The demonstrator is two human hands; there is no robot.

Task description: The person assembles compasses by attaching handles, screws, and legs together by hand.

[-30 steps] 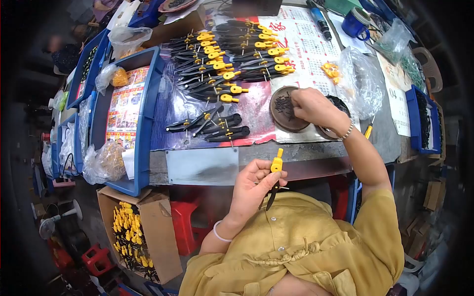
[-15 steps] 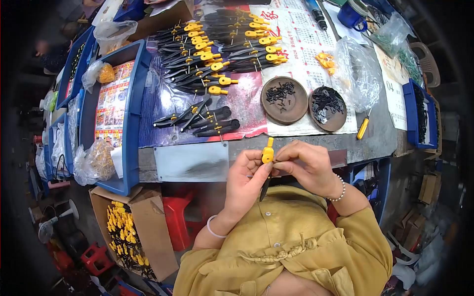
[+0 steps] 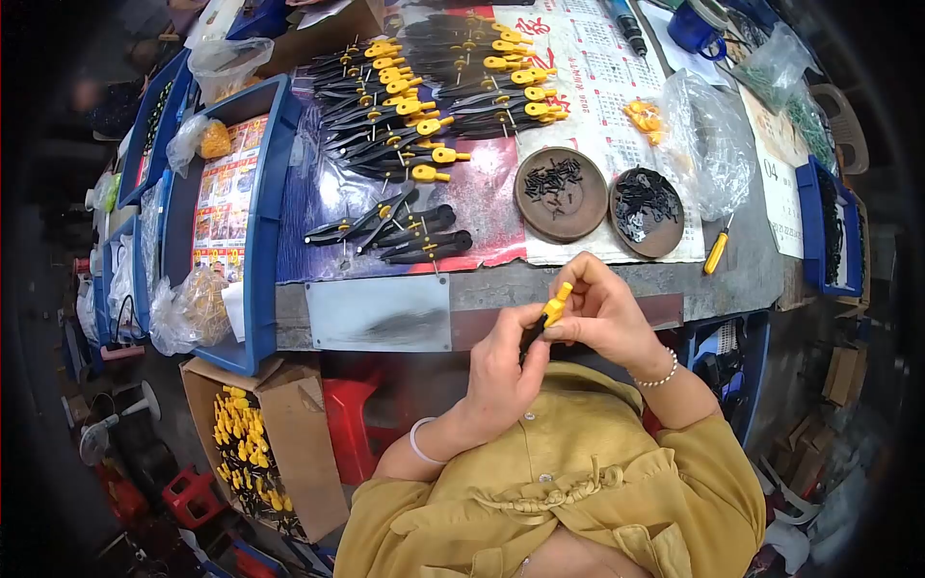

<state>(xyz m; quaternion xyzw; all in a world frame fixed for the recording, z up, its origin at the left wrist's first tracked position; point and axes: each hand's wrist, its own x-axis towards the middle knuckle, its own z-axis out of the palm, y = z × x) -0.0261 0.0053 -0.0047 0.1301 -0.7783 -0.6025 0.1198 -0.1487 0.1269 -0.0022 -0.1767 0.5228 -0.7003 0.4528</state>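
Observation:
Over the table's front edge, my left hand (image 3: 503, 364) is closed around the black, blade-like lower part of a small black-and-yellow piece (image 3: 556, 306). The fingers and thumb of my right hand (image 3: 605, 318) pinch its yellow head, and the ribbed yellow tip points up. Fingers cover much of the black part. Beyond my hands stand a round dish of small black pins (image 3: 528, 214) and a second dish of black clips (image 3: 644, 249). Loose black parts (image 3: 424, 249) lie to the left, in front of rows of black-and-yellow pieces (image 3: 395, 120).
At the left is a blue tray (image 3: 260, 289) with bags. A cardboard box (image 3: 303, 443) of black-and-yellow pieces stands below, beside a red stool (image 3: 349, 424). A yellow-handled screwdriver (image 3: 715, 253), a plastic bag (image 3: 713, 144) and yellow parts (image 3: 644, 120) lie to the right.
Both hands have shifted slightly right with the piece. It has turned from showing its round yellow face to leaning right, and my right fingers have moved up around the yellow head.

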